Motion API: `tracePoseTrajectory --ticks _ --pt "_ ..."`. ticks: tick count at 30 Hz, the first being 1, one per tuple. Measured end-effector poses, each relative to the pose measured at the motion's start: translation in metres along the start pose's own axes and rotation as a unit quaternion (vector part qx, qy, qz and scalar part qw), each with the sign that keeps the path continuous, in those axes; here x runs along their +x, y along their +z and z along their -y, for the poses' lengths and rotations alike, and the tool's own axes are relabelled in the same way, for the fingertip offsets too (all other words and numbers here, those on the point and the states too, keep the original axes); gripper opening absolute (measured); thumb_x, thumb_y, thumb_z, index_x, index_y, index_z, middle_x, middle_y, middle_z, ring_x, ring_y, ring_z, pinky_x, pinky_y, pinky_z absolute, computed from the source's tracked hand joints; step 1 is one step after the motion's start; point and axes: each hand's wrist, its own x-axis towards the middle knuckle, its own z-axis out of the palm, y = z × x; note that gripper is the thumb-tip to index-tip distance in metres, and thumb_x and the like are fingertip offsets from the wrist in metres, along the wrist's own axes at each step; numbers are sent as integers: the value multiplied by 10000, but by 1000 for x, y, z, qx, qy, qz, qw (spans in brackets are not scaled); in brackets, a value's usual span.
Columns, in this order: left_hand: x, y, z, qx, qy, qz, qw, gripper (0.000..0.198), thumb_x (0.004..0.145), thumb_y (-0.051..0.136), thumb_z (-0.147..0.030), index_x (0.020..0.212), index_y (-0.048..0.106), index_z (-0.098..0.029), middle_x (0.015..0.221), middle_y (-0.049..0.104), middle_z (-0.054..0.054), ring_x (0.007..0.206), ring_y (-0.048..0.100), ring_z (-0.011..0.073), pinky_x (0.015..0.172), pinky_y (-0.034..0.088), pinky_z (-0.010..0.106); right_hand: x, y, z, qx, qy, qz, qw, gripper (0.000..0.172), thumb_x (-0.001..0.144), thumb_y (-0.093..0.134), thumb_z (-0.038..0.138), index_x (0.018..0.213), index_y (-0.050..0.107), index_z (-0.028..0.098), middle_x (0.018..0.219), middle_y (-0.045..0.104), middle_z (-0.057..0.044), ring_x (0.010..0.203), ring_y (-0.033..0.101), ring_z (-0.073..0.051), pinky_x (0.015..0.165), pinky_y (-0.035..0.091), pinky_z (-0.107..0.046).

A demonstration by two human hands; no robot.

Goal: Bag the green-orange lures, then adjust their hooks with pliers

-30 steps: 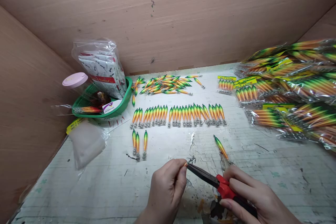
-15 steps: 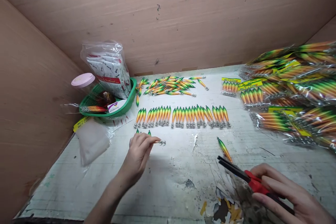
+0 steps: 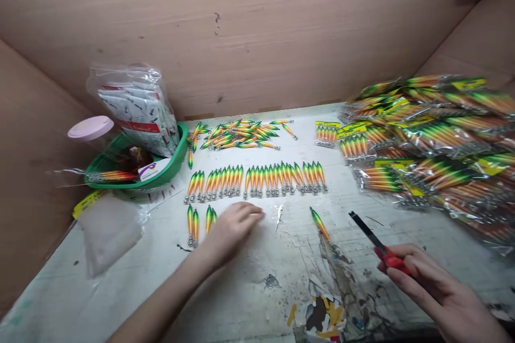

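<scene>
My left hand (image 3: 237,225) reaches over the table just below a row of fishing lures (image 3: 267,179) with green tops, orange bodies and metal hooks. Its fingers point right and are smeared by motion; no lure shows sticking out of them. Close on its left lie two small pairs of lures, one pair (image 3: 193,225) in full view and the other (image 3: 209,218) partly covered by the hand. At lower right my right hand (image 3: 426,284) is closed around red-handled pliers (image 3: 392,260), their black jaws aimed up and left. A single lure (image 3: 319,224) lies left of the pliers.
A loose lure pile (image 3: 241,134) lies at the back. Bagged lures (image 3: 434,134) are heaped at right. A green basket (image 3: 183,144) at left holds packets and a pink-lidded jar (image 3: 90,127); clear bags (image 3: 110,236) lie before it. Cardboard walls (image 3: 257,37) enclose the table.
My left hand has moved right from the small pairs, uncovering them; the hook that stuck out of its fingers no longer shows. The pliers' jaws look closer together. The view has shifted right.
</scene>
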Motion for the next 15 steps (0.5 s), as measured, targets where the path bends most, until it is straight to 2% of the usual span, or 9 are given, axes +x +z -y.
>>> tracePoseTrajectory --ticks 3,5,7,10,12,13,14,15 --pt "58 40 -39 -56 127 53 989 300 963 403 -136 1188 596 -178 1236 644 111 1178 551 210 996 457 401 0 7 3 93 42 -4 995 200 830 645 411 853 677 215 889 644 -53 795 668 -191 657 565 -213" --pt "89 64 -56 -79 125 94 985 258 946 444 -126 1143 607 -159 1232 633 127 1191 529 225 1006 435 398 -3 9 4 144 67 -4 987 192 850 628 401 895 672 219 894 645 -49 796 672 -189 690 568 -225" --pt "105 78 -62 -92 101 105 985 149 913 514 -127 992 638 -152 1098 668 127 1116 559 245 971 439 416 -8 8 5 174 84 -2 981 176 873 605 380 924 667 224 913 646 -47 823 674 -190 749 565 -246" --pt "102 79 -62 -113 34 83 989 110 901 521 -130 820 594 -143 940 655 126 976 589 251 880 465 420 -11 2 6 169 60 -11 984 170 881 589 369 899 674 222 922 649 -53 834 675 -194 759 562 -254" --pt "87 67 -63 -136 -27 61 989 167 955 397 -160 882 545 -137 913 626 126 882 596 216 768 492 356 -9 1 11 118 23 3 993 176 873 593 366 825 673 217 864 642 -47 792 666 -182 709 559 -226" --pt "78 59 -66 -181 -70 50 980 206 981 319 -190 931 512 -139 876 612 108 813 593 189 702 491 315 -8 3 16 86 5 16 996 185 871 592 363 785 664 215 837 634 -43 779 658 -178 685 554 -213" --pt "69 49 -70 -249 -118 41 961 241 998 248 -223 968 475 -148 824 591 73 729 577 155 639 477 272 -7 6 22 56 -11 32 998 196 871 589 358 753 652 215 817 624 -38 768 649 -173 667 548 -202" --pt "61 40 -75 -366 -182 31 912 245 1005 227 -268 975 446 -162 768 563 32 649 542 127 594 452 246 -6 11 29 34 -23 47 998 206 874 582 352 731 638 215 806 615 -34 757 639 -166 651 539 -192"
